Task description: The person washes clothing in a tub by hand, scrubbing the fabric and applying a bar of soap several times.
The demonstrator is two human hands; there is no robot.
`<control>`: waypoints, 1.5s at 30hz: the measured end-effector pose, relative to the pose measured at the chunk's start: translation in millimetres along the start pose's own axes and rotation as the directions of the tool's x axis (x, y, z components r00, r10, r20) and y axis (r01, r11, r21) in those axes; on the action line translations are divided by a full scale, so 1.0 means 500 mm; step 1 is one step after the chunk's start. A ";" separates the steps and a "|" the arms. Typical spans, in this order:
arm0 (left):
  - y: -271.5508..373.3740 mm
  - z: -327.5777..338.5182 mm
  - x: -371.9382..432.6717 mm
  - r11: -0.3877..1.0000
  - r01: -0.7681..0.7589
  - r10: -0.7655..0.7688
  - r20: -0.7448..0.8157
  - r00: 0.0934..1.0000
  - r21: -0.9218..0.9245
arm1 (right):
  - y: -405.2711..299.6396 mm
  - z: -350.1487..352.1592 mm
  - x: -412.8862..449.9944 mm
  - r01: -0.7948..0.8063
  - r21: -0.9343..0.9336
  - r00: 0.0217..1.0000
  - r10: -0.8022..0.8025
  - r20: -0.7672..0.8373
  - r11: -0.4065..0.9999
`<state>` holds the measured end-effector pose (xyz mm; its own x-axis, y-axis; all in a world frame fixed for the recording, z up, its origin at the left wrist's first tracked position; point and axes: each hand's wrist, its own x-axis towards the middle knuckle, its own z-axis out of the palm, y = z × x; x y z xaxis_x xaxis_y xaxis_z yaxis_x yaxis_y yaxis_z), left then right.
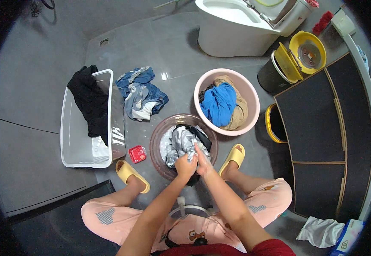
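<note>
Between my feet stands a translucent brownish basin [158,166] with suds and wet laundry in it. My left hand [185,167] is closed on a silvery grey garment [183,139] that rises from the basin. Against that hand, my right hand [203,161] lies with its fingers straight and its palm pressed to the same cloth. Whether the right fingers grip any fabric cannot be seen. Black cloth [203,137] lies beside the grey garment and hangs near the basin's front rim.
A pink tub [252,96] holds blue and tan clothes. Denim clothes [143,92] lie on the floor. Black cloth [89,99] drapes over a clear plastic bin [76,137]. A small red box [137,154] sits left of the basin. Dark cabinets [313,121] bound the right, a toilet [233,35] the back.
</note>
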<state>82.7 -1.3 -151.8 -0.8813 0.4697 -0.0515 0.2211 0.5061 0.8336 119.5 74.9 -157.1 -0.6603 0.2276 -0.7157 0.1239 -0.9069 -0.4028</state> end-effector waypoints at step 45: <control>-0.027 -0.172 0.125 0.814 -0.066 0.378 0.440 0.814 -0.577 | -0.127 0.163 -0.259 0.590 -0.681 0.807 -0.278 0.521 0.433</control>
<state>-11.5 -41.0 -119.3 -0.4503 0.8923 0.0310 -0.0035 -0.0365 0.9993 136.7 73.9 7.6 -0.9533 0.2512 -0.1678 0.1689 -0.0171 -0.9855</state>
